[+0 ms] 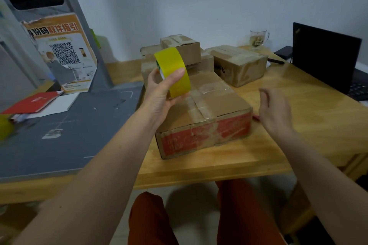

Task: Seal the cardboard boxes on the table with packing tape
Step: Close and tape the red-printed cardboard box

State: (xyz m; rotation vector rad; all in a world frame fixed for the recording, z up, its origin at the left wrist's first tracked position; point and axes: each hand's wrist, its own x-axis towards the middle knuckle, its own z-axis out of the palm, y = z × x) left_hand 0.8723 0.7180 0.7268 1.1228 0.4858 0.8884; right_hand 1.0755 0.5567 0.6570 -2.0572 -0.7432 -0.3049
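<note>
Two bare forearms enter from 6 o'clock above orange trouser legs and reach over a light wooden table.

Left hand: raised at about 10 o'clock of the nearest box, thumb and fingers curled round a yellow roll of packing tape, held on edge above the box's far left corner. Whether the roll's lower rim touches the box top cannot be told.

Right hand: at 3 o'clock of the same box, just beside its right edge, fingers loosely curled, holding nothing. Somewhat motion-blurred.

Nearest brown cardboard box with a red printed front: flat on the table at centre, flaps closed, clear tape crossing the top seam and running down the front.

At 9 o'clock, a grey metal stand base lies beside the table, carrying a red booklet on white paper; an orange QR-code poster is stuck on its upright.

Farther, at 12 o'clock, a small brown box sits stacked on a wider taped box. At 1 o'clock, another taped brown carton. Behind it, a glass mug near the wall. At 2 o'clock, an open black laptop.
</note>
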